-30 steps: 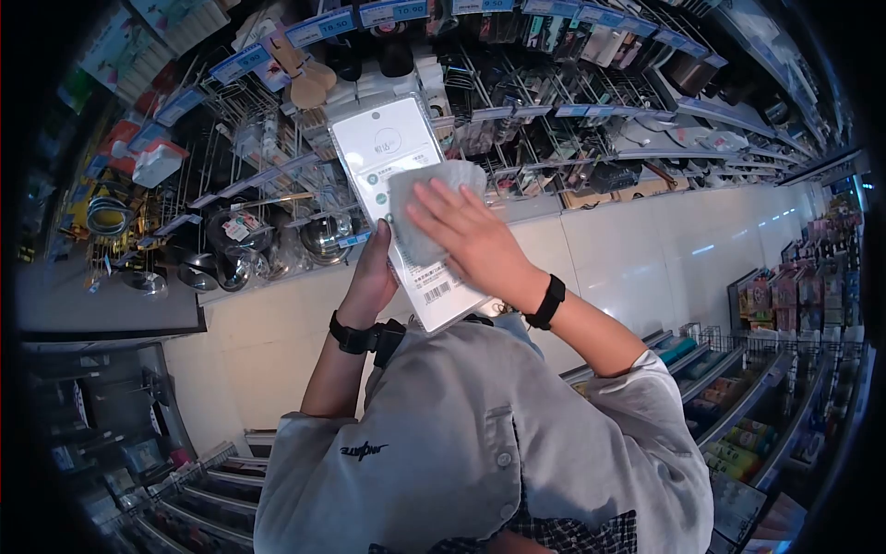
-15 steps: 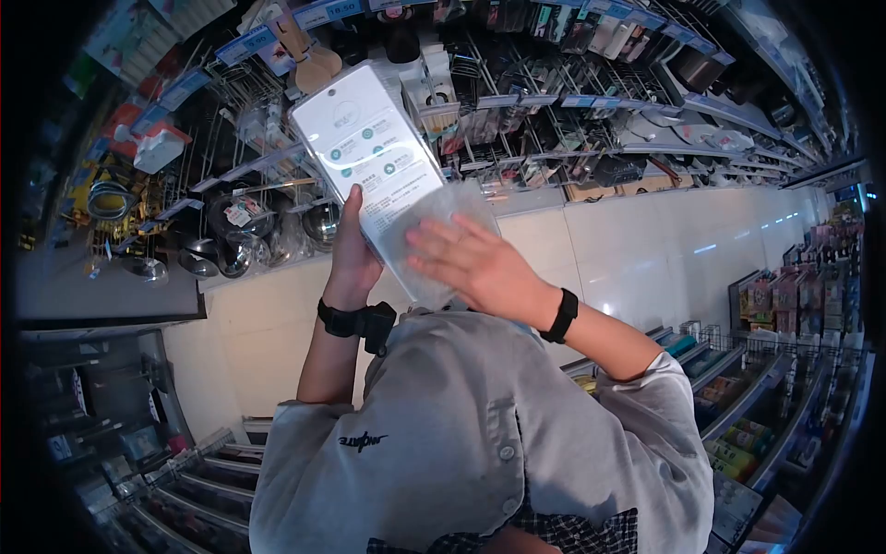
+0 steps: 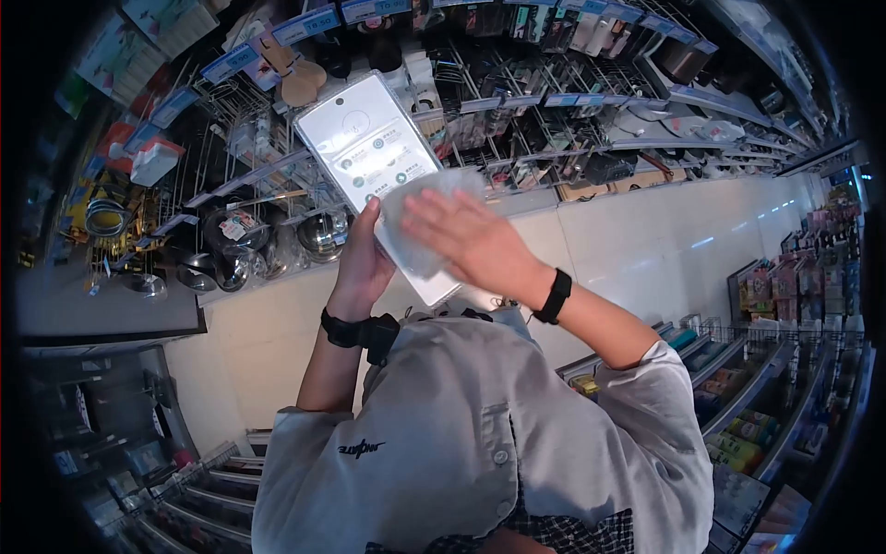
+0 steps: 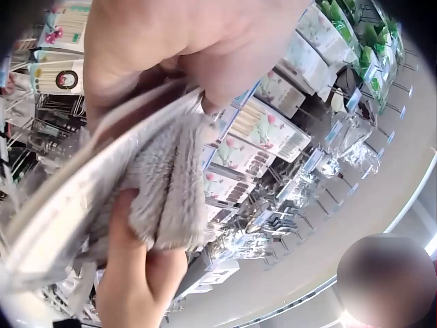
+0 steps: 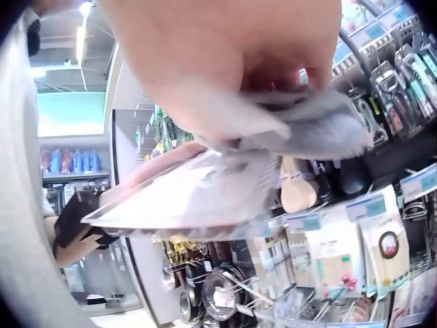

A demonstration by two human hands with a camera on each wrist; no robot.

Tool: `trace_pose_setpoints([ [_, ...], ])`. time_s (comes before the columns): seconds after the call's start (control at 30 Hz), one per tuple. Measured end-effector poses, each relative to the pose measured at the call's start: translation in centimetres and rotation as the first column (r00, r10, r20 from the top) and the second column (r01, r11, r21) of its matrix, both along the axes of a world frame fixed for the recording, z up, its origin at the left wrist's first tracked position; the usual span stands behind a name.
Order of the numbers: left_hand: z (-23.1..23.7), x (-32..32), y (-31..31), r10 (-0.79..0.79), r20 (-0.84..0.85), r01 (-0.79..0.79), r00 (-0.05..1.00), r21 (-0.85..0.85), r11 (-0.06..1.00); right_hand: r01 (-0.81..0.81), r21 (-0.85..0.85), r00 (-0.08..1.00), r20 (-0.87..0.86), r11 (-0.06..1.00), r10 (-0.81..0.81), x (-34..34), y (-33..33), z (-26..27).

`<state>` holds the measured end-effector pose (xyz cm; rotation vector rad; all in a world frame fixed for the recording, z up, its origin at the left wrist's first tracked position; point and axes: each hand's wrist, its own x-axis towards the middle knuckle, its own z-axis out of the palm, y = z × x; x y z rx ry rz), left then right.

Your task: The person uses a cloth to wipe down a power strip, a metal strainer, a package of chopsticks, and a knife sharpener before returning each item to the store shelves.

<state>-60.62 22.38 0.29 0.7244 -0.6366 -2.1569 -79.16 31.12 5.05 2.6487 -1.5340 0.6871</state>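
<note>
My left hand grips the side of a long white flat package, its thumb on the printed face. The package has a hang hole at its far end and is tilted in front of my chest. Over its lower half lies a folded grey cloth, fluffy in the left wrist view. My right hand holds this cloth against the printed face, fingers laid across it in the head view; from the left wrist, the thumb pinches its fold. Motion blurs the cloth in the right wrist view.
Store racks with hanging kitchen tools and blue price tags stand just beyond the package. Wooden spoons and metal ladles hang at the left. A pale tiled floor runs between racks, with more shelves behind me.
My right hand slid the cloth down toward the package's near end, then back up to its lower middle. The package swung left and away, then came partly back.
</note>
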Motion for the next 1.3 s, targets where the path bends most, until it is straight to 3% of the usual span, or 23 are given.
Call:
trace_pose_setpoints([
  [0.03,0.3,0.0,0.6,-0.002,0.003,0.002,1.000,0.006,1.000,0.080,0.008,0.996,0.029,0.997,-0.080,-1.2,-0.6,0.2],
  [0.13,-0.3,-0.2,0.9,-0.011,-0.007,0.010,1.000,-0.029,1.000,0.121,-0.059,0.991,-0.041,0.991,-0.124,-0.5,0.1,-0.6],
  [0.27,-0.8,-1.2,1.6,0.034,-0.021,-0.034,0.999,-0.007,0.999,-0.027,-0.069,0.999,0.027,0.997,0.029,1.4,0.0,-1.1],
  [0.4,-0.6,-0.9,1.4,0.018,-0.117,-0.014,0.993,0.028,1.000,-0.005,-0.033,0.999,0.050,0.999,0.007,1.5,-0.4,-0.3],
  [0.5,-0.7,-1.0,1.2,0.078,-0.049,-0.078,0.996,0.008,0.997,0.261,-0.070,0.964,0.076,0.963,-0.256,-0.2,-1.2,-1.1],
  [0.53,-0.6,-1.1,1.0,0.080,-0.055,-0.080,0.995,0.006,0.997,0.259,-0.074,0.965,0.071,0.963,-0.254,-0.2,-1.3,-1.4],
  [0.63,-0.4,-1.1,0.9,0.085,0.089,-0.086,0.992,0.000,0.996,-0.025,-0.110,0.999,0.027,0.994,0.028,2.3,-0.7,-2.0],
  [0.73,0.2,-0.7,1.1,0.096,0.012,-0.096,0.995,-0.025,0.995,0.027,-0.051,0.996,0.092,0.998,-0.023,1.3,-1.2,-0.5],
  [0.8,-0.9,-0.5,1.1,0.065,0.009,-0.064,0.998,-0.091,0.994,0.256,-0.009,0.952,0.174,0.967,-0.251,0.0,-2.4,-0.3],
  [0.87,-1.3,-0.7,1.5,0.058,0.021,-0.053,0.998,-0.210,0.976,0.207,-0.019,0.969,0.145,0.978,-0.202,0.8,-2.0,-0.5],
  [0.93,-1.9,0.2,0.8,0.100,-0.037,-0.103,0.994,-0.076,0.992,0.147,-0.047,0.988,0.046,0.988,-0.145,2.0,-0.7,-0.5],
  [0.97,-1.1,0.4,0.8,0.120,-0.064,-0.121,0.991,-0.017,0.992,0.029,0.017,0.993,0.114,0.999,-0.031,2.2,0.0,-0.9],
  [1.07,-2.1,1.1,0.8,0.085,-0.100,-0.088,0.991,-0.027,0.996,-0.007,0.050,0.989,0.147,0.999,-0.001,2.3,0.4,-1.6],
  [1.1,-2.3,1.0,0.7,0.088,-0.102,-0.092,0.991,-0.037,0.995,0.074,0.084,0.983,0.162,0.994,-0.087,2.1,-0.1,-1.4],
  [1.13,-2.6,0.8,0.8,-0.006,-0.085,-0.006,0.996,-0.146,0.989,0.070,0.077,0.983,0.162,0.995,-0.081,2.1,-0.7,-1.3],
  [1.2,-2.2,0.5,1.3,-0.092,-0.059,0.073,0.994,-0.260,0.963,0.237,0.047,0.927,0.287,0.970,-0.240,2.3,-2.0,-1.2],
  [1.27,-1.3,0.4,1.2,-0.097,-0.081,0.081,0.992,-0.187,0.979,0.204,0.024,0.935,0.292,0.979,-0.202,3.3,-2.1,-1.0],
  [1.3,-2.0,1.1,0.2,-0.092,-0.072,0.085,0.993,-0.095,0.992,0.073,0.010,0.969,0.236,0.997,-0.073,3.8,-1.8,-1.2],
])
